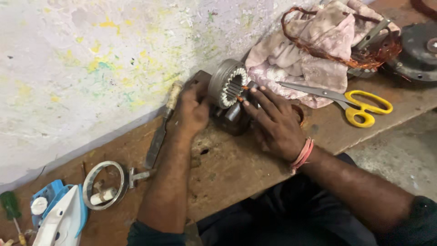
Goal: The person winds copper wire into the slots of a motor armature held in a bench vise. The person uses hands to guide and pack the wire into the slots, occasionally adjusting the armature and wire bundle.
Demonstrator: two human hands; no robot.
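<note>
on the bench (236,168), hemmed by the wall (68,68) and a file (159,132), with cloth (314,45) and scissors (350,102) right, the left hand (193,111) curls round the stator (227,84) while the right hand (273,123) spreads fingers (255,93) touching its slots.

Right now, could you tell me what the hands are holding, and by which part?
The left hand steadies the ringed motor stator from its back side; the right hand fingers touch its slotted front. Exact grip hidden.
</note>
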